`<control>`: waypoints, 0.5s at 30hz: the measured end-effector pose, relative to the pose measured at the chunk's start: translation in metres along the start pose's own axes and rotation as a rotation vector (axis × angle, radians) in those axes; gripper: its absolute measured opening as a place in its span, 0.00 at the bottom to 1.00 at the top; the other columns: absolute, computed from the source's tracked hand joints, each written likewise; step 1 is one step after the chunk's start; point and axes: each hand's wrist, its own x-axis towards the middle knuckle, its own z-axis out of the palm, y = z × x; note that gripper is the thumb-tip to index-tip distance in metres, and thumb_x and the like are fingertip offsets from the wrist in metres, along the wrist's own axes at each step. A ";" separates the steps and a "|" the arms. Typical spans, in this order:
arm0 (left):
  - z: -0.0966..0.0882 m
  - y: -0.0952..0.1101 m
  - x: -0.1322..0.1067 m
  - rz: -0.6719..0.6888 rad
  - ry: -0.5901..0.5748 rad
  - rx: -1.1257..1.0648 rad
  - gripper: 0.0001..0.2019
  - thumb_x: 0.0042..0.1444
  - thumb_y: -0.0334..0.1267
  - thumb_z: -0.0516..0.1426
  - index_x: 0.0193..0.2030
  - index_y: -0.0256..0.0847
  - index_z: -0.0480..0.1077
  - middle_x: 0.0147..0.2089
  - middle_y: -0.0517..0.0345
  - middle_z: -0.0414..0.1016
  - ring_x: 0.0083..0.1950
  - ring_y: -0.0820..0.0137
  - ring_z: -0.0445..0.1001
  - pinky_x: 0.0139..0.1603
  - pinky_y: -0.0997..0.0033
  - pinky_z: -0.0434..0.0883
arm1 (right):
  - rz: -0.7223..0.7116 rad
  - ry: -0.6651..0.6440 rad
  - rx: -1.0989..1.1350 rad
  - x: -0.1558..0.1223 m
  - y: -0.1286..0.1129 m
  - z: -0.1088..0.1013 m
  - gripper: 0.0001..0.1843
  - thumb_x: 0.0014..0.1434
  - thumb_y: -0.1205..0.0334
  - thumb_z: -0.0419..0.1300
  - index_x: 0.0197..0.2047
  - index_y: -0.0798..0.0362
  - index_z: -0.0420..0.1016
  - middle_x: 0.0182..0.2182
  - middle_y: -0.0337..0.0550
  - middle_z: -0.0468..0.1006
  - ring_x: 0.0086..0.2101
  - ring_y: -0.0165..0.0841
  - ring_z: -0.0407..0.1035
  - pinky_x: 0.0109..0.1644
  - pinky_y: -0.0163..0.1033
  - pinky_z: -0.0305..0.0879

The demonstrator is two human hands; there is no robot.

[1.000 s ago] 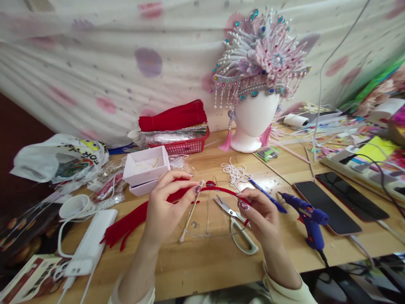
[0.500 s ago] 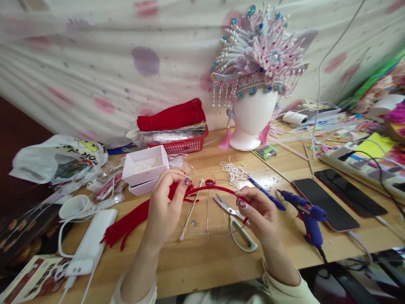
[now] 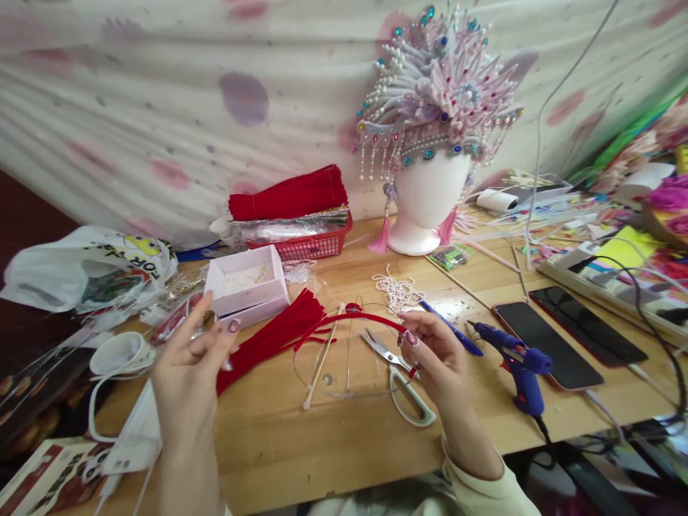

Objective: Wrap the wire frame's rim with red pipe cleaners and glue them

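In the head view, the right hand (image 3: pixel 441 358) pinches a slim red strip (image 3: pixel 370 317) near one end; the left hand (image 3: pixel 188 369) has thumb and fingers apart, with nothing visibly held, towards the desk's (image 3: pixel 301 462) left edge. The strip arches over the desk between front and back edges, by a thin wire frame (image 3: pixel 349 394). It looks light, soft, bendable and hardly slippery; a gentle pinch near either end should suit
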 end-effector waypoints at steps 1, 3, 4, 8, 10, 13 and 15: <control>0.002 -0.002 -0.004 -0.036 -0.036 0.007 0.30 0.46 0.32 0.73 0.58 0.50 0.76 0.28 0.72 0.79 0.32 0.77 0.77 0.43 0.78 0.74 | 0.005 0.002 -0.001 0.000 0.000 0.001 0.11 0.63 0.57 0.67 0.49 0.43 0.82 0.31 0.38 0.74 0.27 0.28 0.63 0.28 0.33 0.62; 0.009 -0.006 -0.012 -0.087 -0.111 0.008 0.47 0.44 0.33 0.74 0.71 0.55 0.61 0.39 0.68 0.84 0.48 0.73 0.80 0.54 0.77 0.73 | 0.010 0.003 -0.001 0.001 -0.001 0.003 0.12 0.63 0.57 0.67 0.50 0.43 0.81 0.31 0.38 0.73 0.27 0.28 0.63 0.28 0.32 0.62; 0.013 -0.007 -0.016 -0.108 -0.139 0.020 0.46 0.46 0.36 0.73 0.71 0.53 0.61 0.39 0.66 0.85 0.51 0.72 0.80 0.56 0.74 0.72 | 0.007 0.005 -0.001 0.001 -0.001 0.003 0.11 0.63 0.56 0.67 0.49 0.43 0.82 0.31 0.38 0.73 0.27 0.28 0.63 0.28 0.31 0.62; 0.021 -0.017 -0.030 -0.151 -0.063 0.110 0.20 0.56 0.46 0.66 0.51 0.37 0.79 0.16 0.69 0.70 0.20 0.74 0.71 0.34 0.73 0.75 | 0.004 0.024 0.001 0.001 -0.001 0.004 0.09 0.62 0.56 0.68 0.46 0.43 0.82 0.30 0.37 0.74 0.25 0.26 0.61 0.26 0.30 0.61; 0.023 -0.023 -0.032 -0.115 -0.028 0.093 0.18 0.53 0.45 0.68 0.47 0.37 0.80 0.20 0.68 0.72 0.21 0.76 0.69 0.34 0.74 0.75 | 0.020 0.029 -0.003 0.001 0.000 0.004 0.08 0.63 0.57 0.67 0.46 0.43 0.82 0.31 0.37 0.74 0.24 0.25 0.59 0.23 0.29 0.59; 0.029 -0.032 -0.034 -0.125 -0.169 0.115 0.24 0.50 0.45 0.68 0.53 0.41 0.77 0.44 0.54 0.83 0.48 0.65 0.81 0.54 0.67 0.76 | 0.035 0.055 -0.008 0.003 0.001 0.006 0.08 0.63 0.57 0.67 0.46 0.43 0.82 0.31 0.38 0.74 0.23 0.24 0.59 0.21 0.29 0.58; 0.035 -0.034 -0.036 -0.199 -0.329 0.165 0.26 0.52 0.49 0.66 0.56 0.40 0.75 0.53 0.47 0.82 0.57 0.58 0.79 0.59 0.60 0.74 | 0.043 0.079 0.004 0.004 0.001 0.008 0.08 0.62 0.57 0.67 0.45 0.44 0.82 0.29 0.37 0.74 0.21 0.23 0.59 0.20 0.28 0.58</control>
